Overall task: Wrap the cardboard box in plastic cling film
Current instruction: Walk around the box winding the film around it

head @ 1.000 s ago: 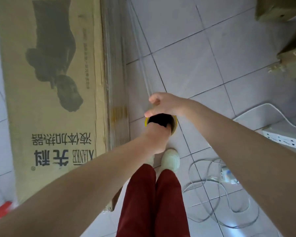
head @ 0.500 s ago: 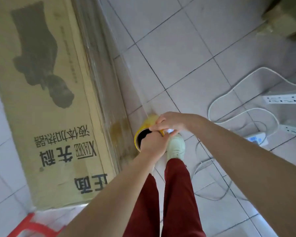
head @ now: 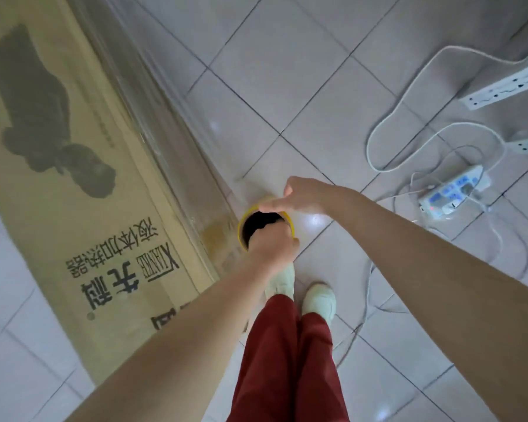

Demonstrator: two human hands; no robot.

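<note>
A tall brown cardboard box (head: 61, 166) with dark print and Chinese lettering fills the left of the head view. Clear cling film (head: 153, 117) lies stretched along its right side face. The film roll has a yellow core (head: 244, 222) seen end-on, just right of the box. My left hand (head: 272, 243) grips the near rim of the core, fingers curled into the hole. My right hand (head: 305, 196) rests over the far rim with fingers fairly straight, fingertips on the roll's edge.
White power strips (head: 457, 193) (head: 506, 83) and loose white cables (head: 409, 111) lie on the grey tiled floor to the right. My red trousers and white shoes (head: 319, 300) stand below the roll, close to the box corner.
The view has swung so the box now slants left. My hands and the roll have moved along the box side, and my right hand has shifted from the roll's top to its far rim.
</note>
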